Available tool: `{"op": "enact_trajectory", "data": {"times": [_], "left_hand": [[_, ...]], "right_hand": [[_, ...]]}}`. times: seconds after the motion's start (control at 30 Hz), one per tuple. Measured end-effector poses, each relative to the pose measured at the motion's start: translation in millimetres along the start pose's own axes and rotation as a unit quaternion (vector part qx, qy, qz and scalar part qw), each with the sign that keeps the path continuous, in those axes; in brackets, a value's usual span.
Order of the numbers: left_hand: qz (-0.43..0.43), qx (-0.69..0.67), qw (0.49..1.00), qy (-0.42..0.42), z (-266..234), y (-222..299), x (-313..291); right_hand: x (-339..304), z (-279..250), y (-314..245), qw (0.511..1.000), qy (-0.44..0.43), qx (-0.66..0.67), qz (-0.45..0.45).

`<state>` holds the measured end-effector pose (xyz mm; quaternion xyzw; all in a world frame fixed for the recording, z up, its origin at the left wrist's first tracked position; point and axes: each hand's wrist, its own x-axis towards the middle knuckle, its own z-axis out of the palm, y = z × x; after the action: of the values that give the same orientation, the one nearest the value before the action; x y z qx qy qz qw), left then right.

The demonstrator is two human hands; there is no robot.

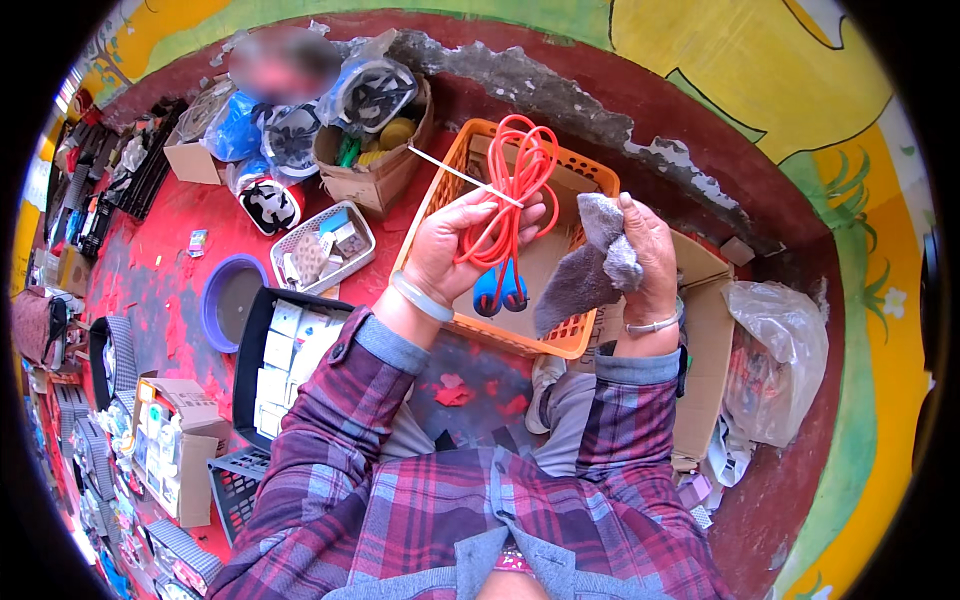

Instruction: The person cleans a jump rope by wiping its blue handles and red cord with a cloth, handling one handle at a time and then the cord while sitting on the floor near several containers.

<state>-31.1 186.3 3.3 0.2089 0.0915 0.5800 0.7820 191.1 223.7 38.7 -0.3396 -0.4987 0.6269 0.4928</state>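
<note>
A red skipping rope (522, 160) is gathered in a coiled bundle, with a white cable tie (450, 168) round it and its long tail sticking out to the left. My left hand (445, 240) grips the bundle, its fingers wrapped round the coils. Below the fingers dangle the rope's two blue handles (500, 290) with dark ends. In my right hand (652, 262) a grey fluffy cloth (585, 275) is pinched, apart from the rope. Both hands are above an orange plastic basket (568, 340), which has a cardboard-coloured inside.
Left of the basket stand a white basket (372, 245) of small items, a purple basin (207, 300) and a black crate (246, 385) of white boxes. Farther back is a carton (385, 185) with bagged helmets. At right, a cardboard box (705, 370) and a clear plastic bag (775, 350) lie by the wall.
</note>
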Motion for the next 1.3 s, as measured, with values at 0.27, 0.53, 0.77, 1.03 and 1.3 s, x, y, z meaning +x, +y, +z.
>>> {"op": "enact_trajectory", "data": {"times": [0.27,0.53,0.77,1.03,1.3], "left_hand": [[-0.070,0.090,0.993,-0.035,10,-9,-4],[-0.122,0.121,0.984,-0.043,8,-5,-4],[-0.143,0.145,0.978,-0.038,10,-5,-5],[-0.144,0.153,0.977,-0.046,11,-6,-6],[-0.155,0.111,0.980,-0.049,14,-11,-7]], "right_hand": [[-2,30,5,0.834,0.142,-0.496,-0.197],[-7,28,0,0.788,0.114,-0.557,-0.237],[-4,24,9,0.734,0.197,-0.558,-0.333],[0,17,9,0.958,0.145,-0.161,-0.186],[4,3,17,0.985,0.124,0.019,-0.117]]}}
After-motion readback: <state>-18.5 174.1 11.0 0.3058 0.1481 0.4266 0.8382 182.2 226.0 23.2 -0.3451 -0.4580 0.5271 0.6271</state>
